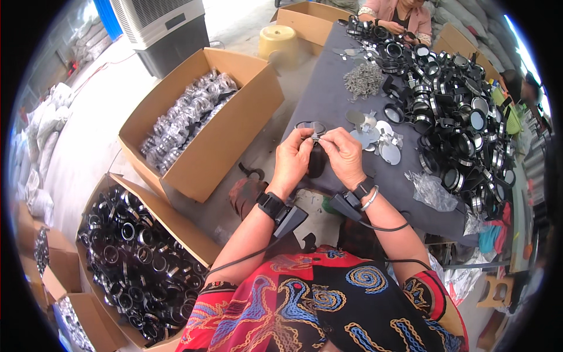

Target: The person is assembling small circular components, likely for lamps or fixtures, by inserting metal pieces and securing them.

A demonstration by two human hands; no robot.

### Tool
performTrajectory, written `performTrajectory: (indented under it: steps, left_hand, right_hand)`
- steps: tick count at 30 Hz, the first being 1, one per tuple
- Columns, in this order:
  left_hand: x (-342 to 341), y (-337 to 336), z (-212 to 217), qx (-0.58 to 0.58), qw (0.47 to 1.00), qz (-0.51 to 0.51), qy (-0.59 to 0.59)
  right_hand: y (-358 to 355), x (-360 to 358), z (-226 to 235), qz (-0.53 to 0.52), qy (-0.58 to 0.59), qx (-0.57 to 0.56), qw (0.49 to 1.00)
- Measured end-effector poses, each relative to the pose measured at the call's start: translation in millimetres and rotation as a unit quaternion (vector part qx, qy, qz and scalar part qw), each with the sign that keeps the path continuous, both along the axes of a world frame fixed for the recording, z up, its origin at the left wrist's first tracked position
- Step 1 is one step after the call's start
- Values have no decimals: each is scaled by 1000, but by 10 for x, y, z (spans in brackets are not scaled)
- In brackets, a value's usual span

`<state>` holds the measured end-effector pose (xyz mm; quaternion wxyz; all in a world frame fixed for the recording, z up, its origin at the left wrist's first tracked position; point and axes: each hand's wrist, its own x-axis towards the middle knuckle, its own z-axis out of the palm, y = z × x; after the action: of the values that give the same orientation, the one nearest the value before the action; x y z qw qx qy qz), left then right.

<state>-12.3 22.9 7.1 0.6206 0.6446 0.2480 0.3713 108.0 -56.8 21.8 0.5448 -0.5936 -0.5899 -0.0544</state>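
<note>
At the near left edge of the grey-covered table, my left hand (293,159) and my right hand (345,157) meet, fingers pinched together. Between the fingertips is a black ring-shaped part (317,161) with a broad black end hanging below. A thin silvery disc (311,125) shows just beyond the fingers, near a small metal tab where the two thumbs come together. How disc and ring are joined is hidden by my fingers. Right of my right hand lie several loose flat silver discs (390,151) with tabs.
Black-and-silver ring parts (446,111) heap on the table's right side. A pile of small metal pieces (362,81) and a clear plastic bag (433,190) lie nearby. Cardboard boxes (226,146) of wrapped and loose parts stand left. Across the table, a person in pink (384,12) handles parts.
</note>
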Motion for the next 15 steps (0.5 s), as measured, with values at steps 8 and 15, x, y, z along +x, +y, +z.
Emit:
performTrajectory:
  steps: [8,15]
  left_hand:
    - [2,-8,17,-15,1000,0,4]
    - [10,-14,50,-40,999,-13,6]
  right_hand:
    - [-47,-35,222,-57,-215,-17,975]
    - [-54,-15,288,-92,-321,-74,940]
